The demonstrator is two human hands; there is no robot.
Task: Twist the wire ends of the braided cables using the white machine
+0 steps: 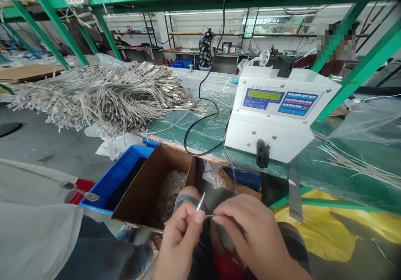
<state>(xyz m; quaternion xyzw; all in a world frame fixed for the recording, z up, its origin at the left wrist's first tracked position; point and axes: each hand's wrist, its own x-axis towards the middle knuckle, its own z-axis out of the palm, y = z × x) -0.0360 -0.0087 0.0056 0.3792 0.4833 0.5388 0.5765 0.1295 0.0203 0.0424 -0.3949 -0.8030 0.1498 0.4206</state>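
My left hand (181,234) and my right hand (247,230) are close together low in the view, above a cardboard box (150,175). Between the left thumb and fingers stands a thin, shiny metal probe (200,202). The right fingertips pinch a fine wire (209,215) running toward that probe. The exact join is hidden by my fingers. A white bench-top machine (275,113) with a green display and blue keypad stands beyond my right hand. A large pile of braided metal-sheathed cables (103,96) lies to the far left.
A blue crate (117,175) sits left of the box, which holds clear bubble wrap (169,194). A black cord (200,136) crosses the plastic-covered green bench (200,125). Yellow sheeting (322,230) lies at lower right. A person (206,54) stands at the far wall.
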